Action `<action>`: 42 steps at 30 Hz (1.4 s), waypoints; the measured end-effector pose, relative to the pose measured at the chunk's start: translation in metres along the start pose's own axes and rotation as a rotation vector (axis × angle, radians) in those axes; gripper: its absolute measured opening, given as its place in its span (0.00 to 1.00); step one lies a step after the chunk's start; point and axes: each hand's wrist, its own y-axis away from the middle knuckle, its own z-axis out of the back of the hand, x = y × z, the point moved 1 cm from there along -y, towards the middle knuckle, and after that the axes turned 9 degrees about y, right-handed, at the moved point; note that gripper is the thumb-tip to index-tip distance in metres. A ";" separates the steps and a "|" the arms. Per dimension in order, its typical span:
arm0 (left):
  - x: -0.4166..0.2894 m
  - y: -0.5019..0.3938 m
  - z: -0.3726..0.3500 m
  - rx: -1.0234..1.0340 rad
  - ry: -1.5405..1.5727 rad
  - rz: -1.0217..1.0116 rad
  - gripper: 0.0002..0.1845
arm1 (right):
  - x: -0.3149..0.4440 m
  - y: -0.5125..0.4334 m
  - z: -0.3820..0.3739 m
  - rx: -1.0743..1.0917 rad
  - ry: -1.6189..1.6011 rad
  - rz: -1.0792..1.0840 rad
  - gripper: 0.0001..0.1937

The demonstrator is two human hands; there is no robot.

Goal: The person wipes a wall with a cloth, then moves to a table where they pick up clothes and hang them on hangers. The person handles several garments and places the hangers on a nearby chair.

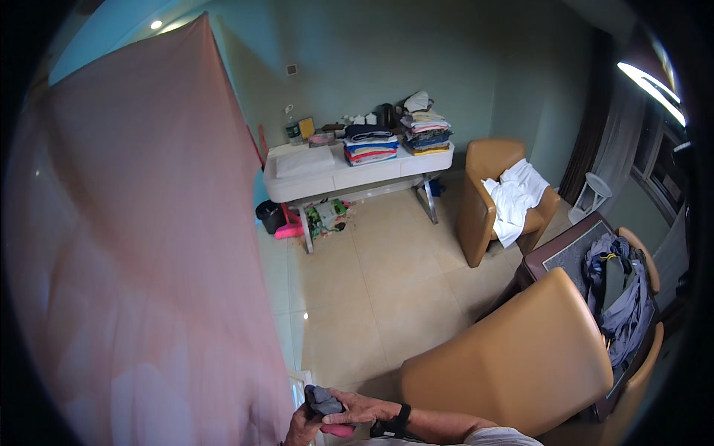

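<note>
At the bottom edge of the head view my left hand [304, 426] and my right hand [362, 408] are close together around a dark grey bundle of cloth [324, 400]. The right hand lies over its lower right side, a black band on that wrist. My left hand grips the bundle from below. A pink item [338, 430] shows just under the hands; how it is held cannot be told. A pink curtain [167, 223] hangs close by on the left.
A white desk [362, 179] carries stacks of folded clothes [371, 146]. A tan armchair [474, 223] holds white cloth [510, 195]. Nearer, a tan chair back [513, 357] stands beside a table [535, 259] with heaped clothes [625, 301]. A pink dustpan [289, 229] lies under the desk.
</note>
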 end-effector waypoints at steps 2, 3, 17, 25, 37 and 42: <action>-0.011 -0.042 0.002 0.026 -0.013 -0.001 0.16 | -0.003 -0.018 0.032 0.034 0.036 -0.075 0.46; -0.016 -0.063 0.001 0.046 -0.021 -0.004 0.16 | -0.004 -0.025 0.049 0.035 0.078 -0.094 0.45; -0.029 -0.358 -0.025 0.577 -0.418 0.031 0.22 | -0.067 -0.044 0.187 -0.756 -0.047 -0.387 0.39; -0.077 -0.500 0.001 0.741 -0.371 0.120 0.20 | -0.103 -0.134 0.254 -0.974 -0.327 -0.280 0.29; -0.080 -0.596 -0.016 0.846 -0.353 0.015 0.22 | -0.084 -0.165 0.343 -0.979 -0.305 -0.404 0.41; -0.083 -0.633 -0.043 0.816 -0.262 0.076 0.20 | -0.093 -0.178 0.388 -0.825 -0.273 -0.425 0.37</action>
